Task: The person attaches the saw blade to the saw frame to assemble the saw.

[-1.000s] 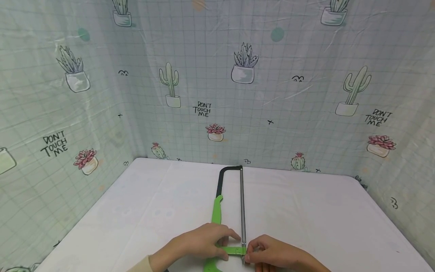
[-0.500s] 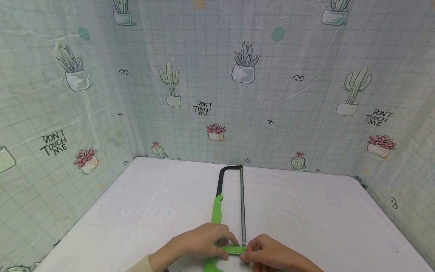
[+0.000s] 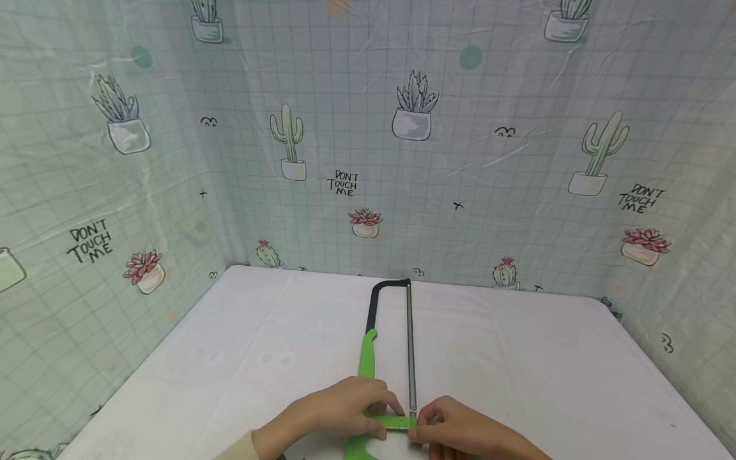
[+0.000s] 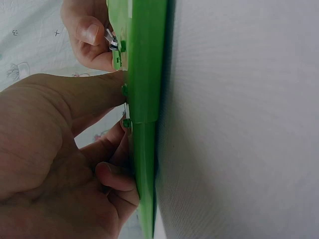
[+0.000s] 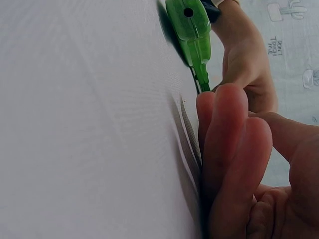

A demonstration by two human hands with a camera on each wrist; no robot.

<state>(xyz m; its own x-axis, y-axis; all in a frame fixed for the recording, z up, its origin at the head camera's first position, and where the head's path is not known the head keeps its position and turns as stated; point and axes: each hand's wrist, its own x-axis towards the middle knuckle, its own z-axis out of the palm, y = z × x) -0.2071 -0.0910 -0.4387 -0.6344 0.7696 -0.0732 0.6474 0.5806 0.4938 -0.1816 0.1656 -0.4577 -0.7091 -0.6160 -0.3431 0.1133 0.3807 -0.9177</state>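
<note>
- When seen from the head, can make out nearly all of a saw [image 3: 367, 358] lying flat on the white counter [image 3: 535, 364], with black frame [image 3: 372, 310] and blade [image 3: 411, 351] pointing away from the person.
- Can see left grip [image 3: 351, 406] clamped on the green crossbar [image 3: 393, 423], with thumb on the near side and forefinger on the far side.
- Can find right grip [image 3: 460, 428] at the crossbar's blade end, with thumb and forefinger pinched together.
- From the left wrist, can pick out a metal fitting [image 4: 113, 42] at the right thumb's tip, covered in the head view, plus small green pegs [image 4: 124, 89] beside the left fingers.
- From the right wrist, can see the handle [image 5: 188, 25] down to a dark hole in the end, cut off from the head; cannot tell the thing pinched, with curled fingers in the way.
- Can view the cactus-print cloth [image 3: 368, 153] broadly from the head, only in strips from either wrist.
</note>
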